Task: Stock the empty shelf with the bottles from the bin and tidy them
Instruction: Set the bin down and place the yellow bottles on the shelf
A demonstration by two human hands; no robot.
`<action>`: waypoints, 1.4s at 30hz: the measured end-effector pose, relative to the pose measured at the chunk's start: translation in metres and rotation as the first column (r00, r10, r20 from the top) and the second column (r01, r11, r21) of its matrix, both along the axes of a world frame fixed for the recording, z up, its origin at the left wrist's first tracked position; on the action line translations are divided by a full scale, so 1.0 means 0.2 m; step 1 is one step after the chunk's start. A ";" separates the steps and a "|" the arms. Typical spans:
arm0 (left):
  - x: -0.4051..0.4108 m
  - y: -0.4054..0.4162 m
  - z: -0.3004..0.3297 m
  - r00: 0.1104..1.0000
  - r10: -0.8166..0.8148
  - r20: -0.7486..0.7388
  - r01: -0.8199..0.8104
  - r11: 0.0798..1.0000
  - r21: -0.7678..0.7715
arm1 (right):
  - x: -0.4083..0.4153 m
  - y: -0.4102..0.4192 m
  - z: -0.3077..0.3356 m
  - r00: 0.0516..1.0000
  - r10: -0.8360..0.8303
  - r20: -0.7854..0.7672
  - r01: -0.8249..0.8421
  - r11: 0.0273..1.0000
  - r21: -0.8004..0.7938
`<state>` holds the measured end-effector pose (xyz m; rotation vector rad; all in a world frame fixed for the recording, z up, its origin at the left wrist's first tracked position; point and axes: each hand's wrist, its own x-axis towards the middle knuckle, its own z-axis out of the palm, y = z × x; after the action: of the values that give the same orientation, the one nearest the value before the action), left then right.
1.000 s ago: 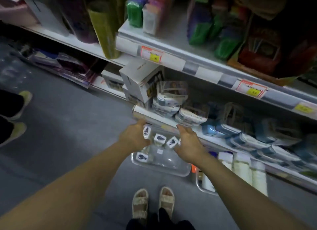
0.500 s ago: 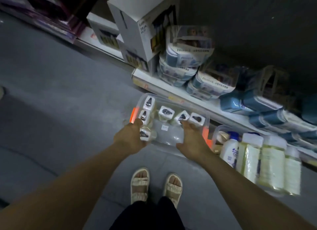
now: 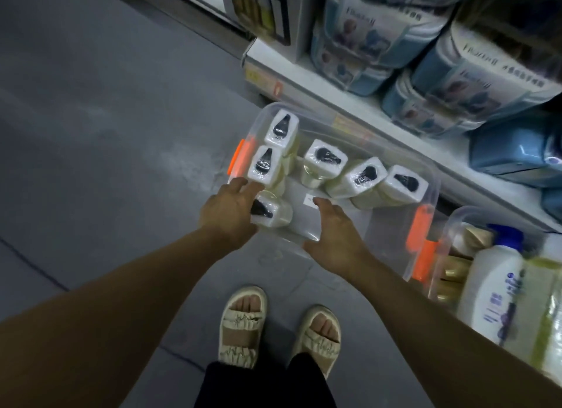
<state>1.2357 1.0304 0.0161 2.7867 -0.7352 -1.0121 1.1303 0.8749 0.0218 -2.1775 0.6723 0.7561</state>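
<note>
A clear plastic bin (image 3: 392, 234) with orange latches stands on the grey floor against the lowest shelf. Several pale yellow bottles (image 3: 327, 159) with white film-wrapped caps stand or lean inside it. My left hand (image 3: 229, 208) reaches in from the bin's left side. Its fairly straight fingers touch the nearest bottle (image 3: 273, 214), which leans at the front left. My right hand (image 3: 334, 235) lies over the bin's near rim, fingers stretched toward the bin's bare middle, holding nothing.
A low white shelf (image 3: 304, 82) behind the bin carries blue wrapped packs (image 3: 380, 36) and boxes. To the right is a second clear bin (image 3: 462, 222), holding a white bottle with a blue cap (image 3: 492, 289) and other bottles. My sandalled feet (image 3: 243, 322) stand on open floor.
The view has tilted down and closed in on the bin. Both hands have dropped from the shelf edge to the bin, the left now against the nearest bottle.
</note>
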 end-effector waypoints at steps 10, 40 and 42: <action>-0.01 -0.02 -0.32 0.998 -0.031 0.049 0.036 0.994 -0.103 | 0.01 -0.03 -0.30 0.998 -0.057 0.028 0.056 0.998 0.042; 0.17 -0.70 0.24 0.711 0.161 -0.684 -0.585 0.675 -0.449 | -0.03 -0.39 -0.02 0.786 -0.601 0.144 0.488 0.747 0.451; 0.15 -0.70 0.23 0.656 0.146 -0.740 -0.606 0.687 -0.401 | -0.04 -0.41 0.01 0.798 -0.597 0.083 0.478 0.711 0.515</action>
<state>1.2652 0.8904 0.0622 1.6898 -0.2317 -1.2423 1.1231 0.7921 0.0228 -1.4676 0.8436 0.2779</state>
